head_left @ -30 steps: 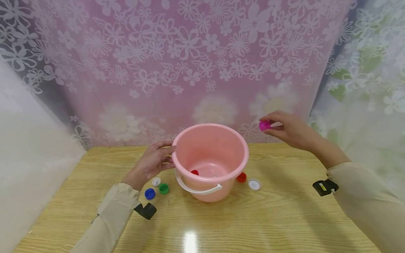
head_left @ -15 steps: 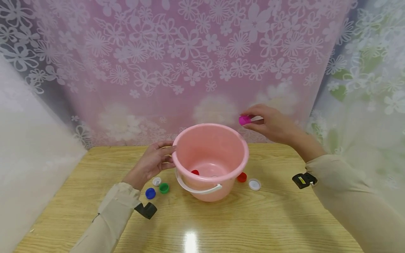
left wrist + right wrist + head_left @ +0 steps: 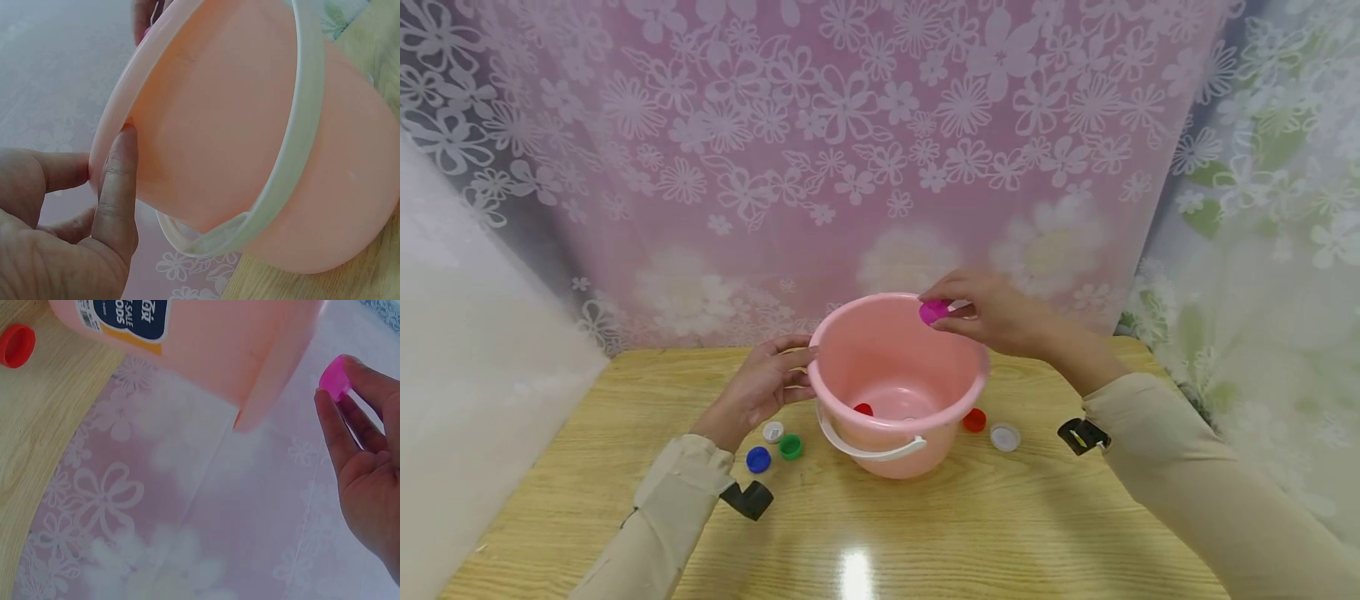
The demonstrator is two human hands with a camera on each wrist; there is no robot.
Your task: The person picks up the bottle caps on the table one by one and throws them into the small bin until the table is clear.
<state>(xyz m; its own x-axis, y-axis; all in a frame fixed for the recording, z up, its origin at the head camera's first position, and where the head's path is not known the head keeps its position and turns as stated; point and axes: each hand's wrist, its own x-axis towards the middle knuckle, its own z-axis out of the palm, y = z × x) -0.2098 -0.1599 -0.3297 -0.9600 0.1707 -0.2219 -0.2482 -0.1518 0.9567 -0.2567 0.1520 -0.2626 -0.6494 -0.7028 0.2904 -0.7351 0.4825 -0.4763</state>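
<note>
A pink bucket [image 3: 891, 446] with a white handle [image 3: 880, 454] stands upright on the wooden table. My left hand [image 3: 765, 379] grips its rim at the left side; in the left wrist view the thumb and fingers pinch the rim [image 3: 119, 106]. Above the bucket's back right rim, my right hand [image 3: 1000, 315] pinches a magenta bottle cap [image 3: 933, 312] between thumb and fingertips. The right wrist view shows that magenta cap [image 3: 335, 378] apart from the bucket. One red cap [image 3: 863, 409] lies inside on the bucket's bottom, partly hidden by the front rim.
Left of the bucket lie a white cap [image 3: 772, 432], a green cap [image 3: 790, 447] and a blue cap [image 3: 758, 459]. To its right are a red cap [image 3: 974, 420] and a white lid [image 3: 1004, 437]. A flowered curtain [image 3: 880, 167] hangs behind the table [image 3: 625, 467].
My right hand has moved left with the magenta cap, from right of the bucket to over its back right rim. The left hand and bucket have stayed put.
</note>
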